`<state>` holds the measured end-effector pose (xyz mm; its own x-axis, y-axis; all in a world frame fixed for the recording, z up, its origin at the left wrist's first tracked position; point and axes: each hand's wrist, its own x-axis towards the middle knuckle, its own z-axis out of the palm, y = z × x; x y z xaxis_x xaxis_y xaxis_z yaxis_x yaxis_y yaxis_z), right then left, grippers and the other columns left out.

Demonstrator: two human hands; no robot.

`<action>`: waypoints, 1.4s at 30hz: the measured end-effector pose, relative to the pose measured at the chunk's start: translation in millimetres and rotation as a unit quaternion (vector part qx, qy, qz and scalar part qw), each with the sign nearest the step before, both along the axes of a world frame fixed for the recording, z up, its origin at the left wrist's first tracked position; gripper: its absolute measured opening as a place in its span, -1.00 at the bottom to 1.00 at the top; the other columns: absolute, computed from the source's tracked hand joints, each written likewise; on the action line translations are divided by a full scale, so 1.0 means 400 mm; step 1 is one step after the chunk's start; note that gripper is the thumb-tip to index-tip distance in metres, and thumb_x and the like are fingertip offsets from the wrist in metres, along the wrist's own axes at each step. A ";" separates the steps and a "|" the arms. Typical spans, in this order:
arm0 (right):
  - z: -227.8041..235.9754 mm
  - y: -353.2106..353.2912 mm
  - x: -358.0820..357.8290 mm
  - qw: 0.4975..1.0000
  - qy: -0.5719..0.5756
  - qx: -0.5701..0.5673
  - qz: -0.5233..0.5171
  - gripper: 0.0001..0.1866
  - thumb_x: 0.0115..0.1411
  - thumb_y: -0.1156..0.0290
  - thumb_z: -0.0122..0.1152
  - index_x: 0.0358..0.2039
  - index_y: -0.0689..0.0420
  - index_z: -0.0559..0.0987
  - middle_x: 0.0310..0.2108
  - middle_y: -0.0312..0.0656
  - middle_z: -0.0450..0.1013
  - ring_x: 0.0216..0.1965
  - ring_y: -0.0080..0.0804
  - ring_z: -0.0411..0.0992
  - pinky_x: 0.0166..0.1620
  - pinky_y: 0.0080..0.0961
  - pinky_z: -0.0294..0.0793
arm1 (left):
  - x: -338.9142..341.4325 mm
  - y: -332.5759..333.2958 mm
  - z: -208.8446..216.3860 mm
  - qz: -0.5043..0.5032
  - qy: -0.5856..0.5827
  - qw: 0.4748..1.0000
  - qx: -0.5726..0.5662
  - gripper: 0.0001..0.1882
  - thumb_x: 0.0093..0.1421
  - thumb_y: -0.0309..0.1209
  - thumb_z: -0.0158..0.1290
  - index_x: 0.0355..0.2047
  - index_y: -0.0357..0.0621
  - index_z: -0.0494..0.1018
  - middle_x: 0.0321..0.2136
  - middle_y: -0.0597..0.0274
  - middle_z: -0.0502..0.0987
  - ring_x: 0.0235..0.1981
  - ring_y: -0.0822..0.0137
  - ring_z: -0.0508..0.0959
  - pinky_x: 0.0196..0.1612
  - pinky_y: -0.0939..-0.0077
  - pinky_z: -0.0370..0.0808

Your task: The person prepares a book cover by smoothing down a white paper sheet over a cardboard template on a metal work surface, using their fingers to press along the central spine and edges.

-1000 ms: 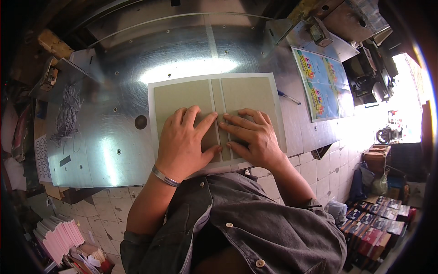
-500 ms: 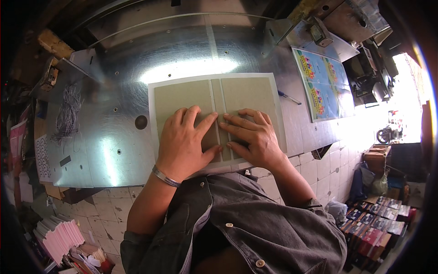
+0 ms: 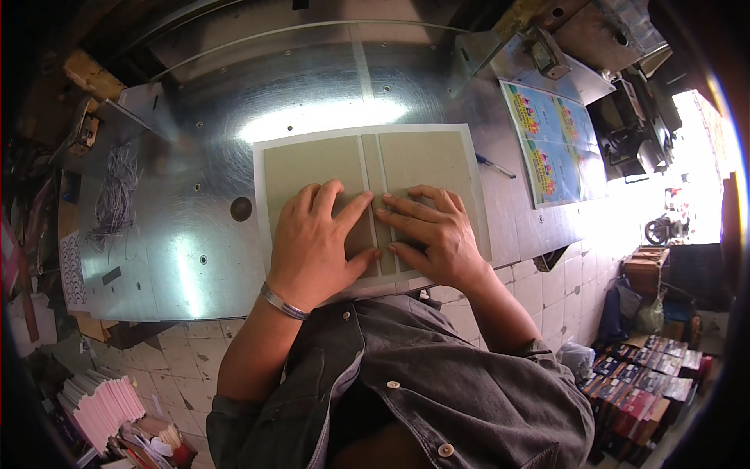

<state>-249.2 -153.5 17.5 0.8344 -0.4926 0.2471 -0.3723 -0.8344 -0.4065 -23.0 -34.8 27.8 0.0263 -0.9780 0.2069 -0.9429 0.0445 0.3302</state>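
Both hands lie flat, fingers spread, grasping nothing: the left hand (image 3: 316,242) presses the left grey board (image 3: 312,168), the right hand (image 3: 430,234) the right grey board (image 3: 426,160), fingertips meeting at the narrow spine strip (image 3: 369,160). The boards lie on a pale cover sheet (image 3: 262,203) on the metal table (image 3: 180,234), directly ahead of the hands; the spine runs away from the person. A colourful printed sheet (image 3: 547,141) lies at right, beside a blue pen (image 3: 494,165); pink paper stacks (image 3: 101,406) sit lower left
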 end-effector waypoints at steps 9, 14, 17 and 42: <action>-0.001 -0.001 0.001 1.000 0.000 -0.003 0.002 -0.39 0.16 0.18 0.56 0.27 -0.14 0.78 0.34 -0.29 0.64 0.33 -0.03 0.48 0.42 -0.02 0.36 | 0.000 -0.001 0.002 0.000 0.002 1.000 0.002 -0.14 0.06 -0.02 0.57 0.38 0.19 0.59 0.21 0.08 0.47 0.27 -0.03 0.49 0.32 0.02 0.52; -0.003 -0.002 0.001 1.000 -0.003 -0.003 0.003 -0.39 0.16 0.18 0.55 0.27 -0.14 0.78 0.35 -0.29 0.64 0.33 -0.02 0.48 0.42 -0.02 0.37 | 0.000 -0.001 0.004 0.001 0.002 1.000 0.002 -0.15 0.06 -0.02 0.57 0.38 0.19 0.59 0.20 0.09 0.47 0.27 -0.03 0.49 0.32 0.03 0.52; -0.003 -0.002 0.001 1.000 -0.003 -0.003 0.003 -0.39 0.16 0.17 0.55 0.27 -0.14 0.78 0.35 -0.29 0.64 0.33 -0.02 0.48 0.42 -0.01 0.36 | 0.000 -0.001 0.004 0.001 0.000 1.000 0.003 -0.15 0.06 -0.01 0.57 0.38 0.19 0.59 0.20 0.09 0.47 0.27 -0.03 0.49 0.31 0.03 0.52; -0.005 -0.002 -0.003 1.000 0.000 -0.009 0.006 -0.39 0.19 0.17 0.53 0.30 -0.16 0.75 0.36 -0.38 0.61 0.35 -0.08 0.43 0.44 -0.05 0.35 | 0.002 -0.001 0.002 -0.001 0.001 1.000 0.004 -0.14 0.05 0.00 0.57 0.38 0.20 0.59 0.20 0.10 0.47 0.26 -0.02 0.49 0.31 0.04 0.52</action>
<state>-250.2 -154.1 15.6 0.8403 -0.4779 0.2559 -0.3618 -0.8459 -0.3919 -22.2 -35.0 28.6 0.0252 -0.9796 0.1993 -0.9424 0.0432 0.3318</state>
